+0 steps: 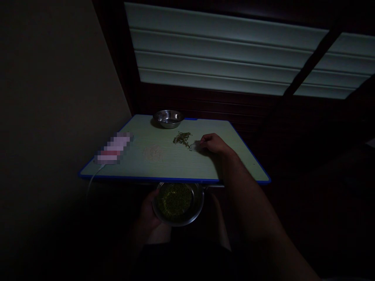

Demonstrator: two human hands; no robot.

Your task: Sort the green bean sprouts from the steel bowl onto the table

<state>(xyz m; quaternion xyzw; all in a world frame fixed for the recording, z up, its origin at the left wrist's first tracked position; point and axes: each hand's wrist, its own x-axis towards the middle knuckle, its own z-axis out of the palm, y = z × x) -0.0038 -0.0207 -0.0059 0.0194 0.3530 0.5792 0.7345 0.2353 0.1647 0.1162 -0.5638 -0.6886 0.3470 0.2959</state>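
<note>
My left hand (pixel 150 212) grips the rim of a steel bowl of green beans (pixel 176 202), held just below the near edge of the small table (pixel 164 166). My right hand (pixel 213 143) rests on the tabletop with its fingers curled round a small pale thing I cannot make out, right beside a little pile of green beans (pixel 182 138). A faint heap of pale grains (pixel 153 153) lies left of that pile.
An empty steel bowl (pixel 168 118) stands at the table's far edge. A pink blurred object (pixel 113 148) with a white cable lies at the left edge. The room is dim; a wall is to the left and a shuttered window behind.
</note>
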